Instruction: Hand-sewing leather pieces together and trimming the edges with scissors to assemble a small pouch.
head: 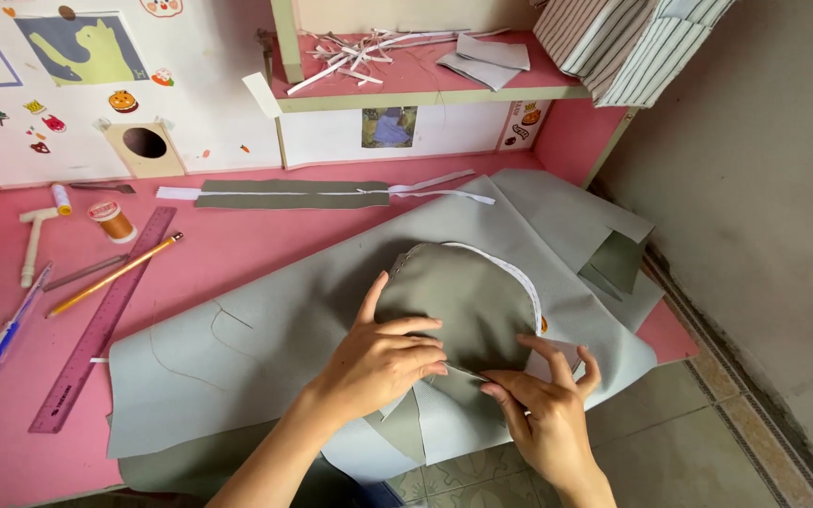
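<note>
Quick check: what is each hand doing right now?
Left hand: open, pressed flat on the rounded grey-green fabric piece.
Right hand: fingers on that piece's lower edge; a pinch cannot be told.

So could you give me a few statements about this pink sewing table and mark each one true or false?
1. Both bare hands, left hand and right hand, rest on the rounded olive-grey fabric piece. True.
2. The yellow pencil lies on the grey fabric. False: it lies on the pink tabletop, beside the purple plastic ruler.
3. The orange thread spool stands left of the ruler's top end. True.
4. The right hand holds scissors. False: it only pinches fabric.
</note>
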